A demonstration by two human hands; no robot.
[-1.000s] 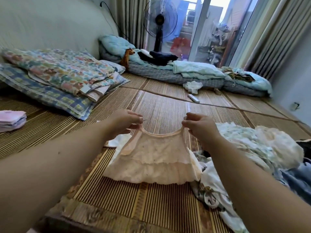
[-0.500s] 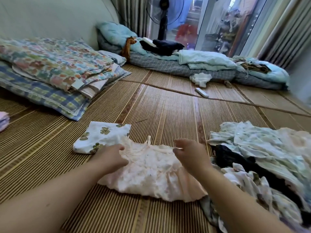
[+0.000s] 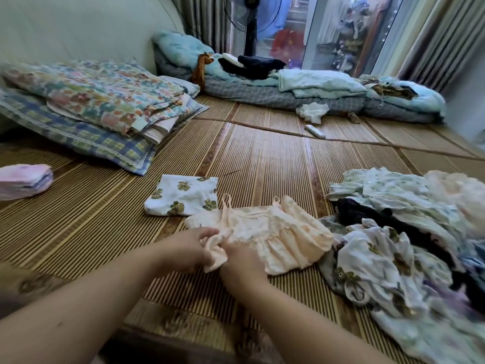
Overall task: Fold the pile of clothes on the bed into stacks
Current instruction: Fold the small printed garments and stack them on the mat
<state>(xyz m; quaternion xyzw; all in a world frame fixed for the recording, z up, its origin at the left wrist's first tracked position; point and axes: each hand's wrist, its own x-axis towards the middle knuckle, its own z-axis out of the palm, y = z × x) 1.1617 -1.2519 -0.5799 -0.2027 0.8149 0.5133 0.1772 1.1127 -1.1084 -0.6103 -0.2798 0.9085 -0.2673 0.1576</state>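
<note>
Dress (image 3: 275,240), peach and frilled, lies on the mat (image 3: 262,158) in front of me, straps pointing away. I see both hands at its near left corner: the left hand (image 3: 189,248) curls round a bunch of hem, and the right hand (image 3: 241,261) pinches the same bunch, touching the left. A folded frog-print cloth (image 3: 181,195) sits just beyond the dress; the pile (image 3: 393,245) touches its right edge
</note>
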